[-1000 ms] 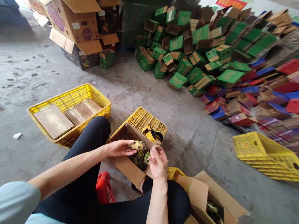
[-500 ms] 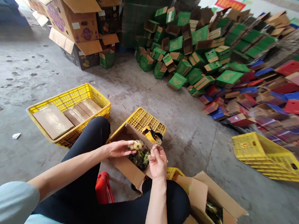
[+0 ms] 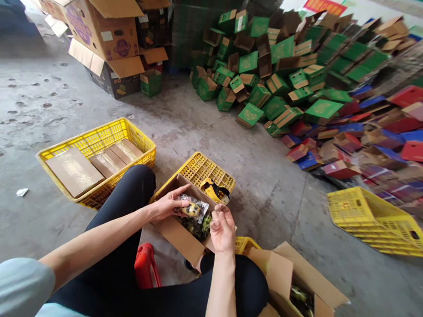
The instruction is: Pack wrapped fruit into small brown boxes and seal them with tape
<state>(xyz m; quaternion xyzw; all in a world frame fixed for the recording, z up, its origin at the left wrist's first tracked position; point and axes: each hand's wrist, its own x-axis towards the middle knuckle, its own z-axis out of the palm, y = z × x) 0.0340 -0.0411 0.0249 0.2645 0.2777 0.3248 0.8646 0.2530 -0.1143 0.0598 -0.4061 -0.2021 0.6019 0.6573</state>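
My left hand point(image 3: 169, 206) is closed on a clear plastic packet point(image 3: 196, 209) with a yellow, dark-spotted item inside, whose kind I cannot make out. It holds this packet over an open cardboard box point(image 3: 181, 236) between my knees. Inside the box lie several plastic-wrapped green and dark items point(image 3: 195, 228). My right hand point(image 3: 223, 230) is raised over the box's right side, fingers pinched together. Whatever may be between those fingertips is too small to tell.
A yellow-and-black tape dispenser point(image 3: 214, 190) rests on a yellow crate point(image 3: 192, 164). Flat cartons fill another crate point(image 3: 140, 136) at left. At right stand an open box point(image 3: 283, 271) and a tilted crate point(image 3: 377, 230). Piled green boxes point(image 3: 249, 113) lie beyond. A red plastic object point(image 3: 144, 265) sits below.
The packet in my left hand has turned, so more of its clear, shiny wrapping shows to the right. My left index finger has lifted. My right hand has hardly moved.
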